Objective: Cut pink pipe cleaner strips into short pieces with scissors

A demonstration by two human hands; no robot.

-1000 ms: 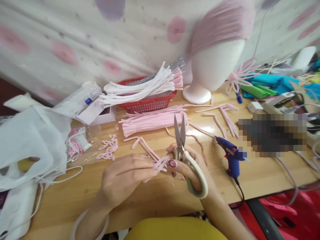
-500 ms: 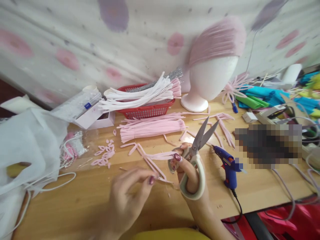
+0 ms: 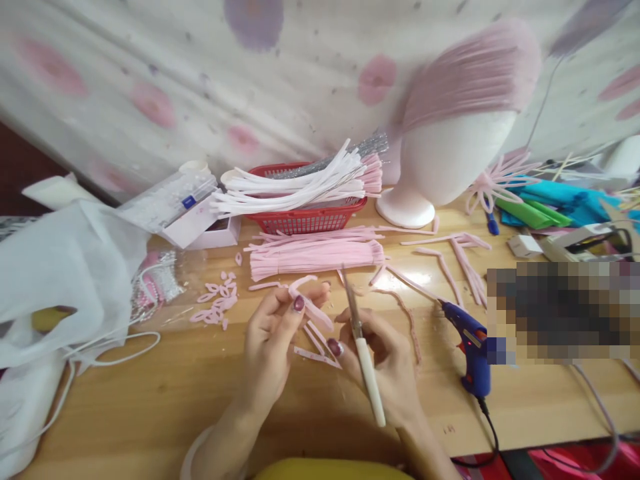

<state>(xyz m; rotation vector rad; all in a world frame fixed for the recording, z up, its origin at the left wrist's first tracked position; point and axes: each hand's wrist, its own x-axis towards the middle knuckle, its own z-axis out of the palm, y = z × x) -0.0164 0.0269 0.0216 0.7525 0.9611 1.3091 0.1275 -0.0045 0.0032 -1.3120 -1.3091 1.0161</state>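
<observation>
Between the thumb and fingers of my left hand are folded pink pipe cleaners. My right hand grips scissors with pale handles; they are seen edge-on, blades pointing up and away, so I cannot tell how far the blades are apart. The scissors are just right of the folded pink pipe cleaners. Under my hands lie bent pink strips and a pale strip with small marks. A bundle of pink pipe cleaners lies just beyond. Small pink loops are heaped to the left.
A red basket holds white, pink and silver pipe cleaners. Behind stands a white foam head wearing a pink cap. A blue glue gun with a cord is at the right. White boxes and a sheer white bag stand left.
The pink pipe cleaners have passed from my right hand to my left, which has moved up. The scissors have turned from showing spread blades to edge-on. The view has shifted slightly.
</observation>
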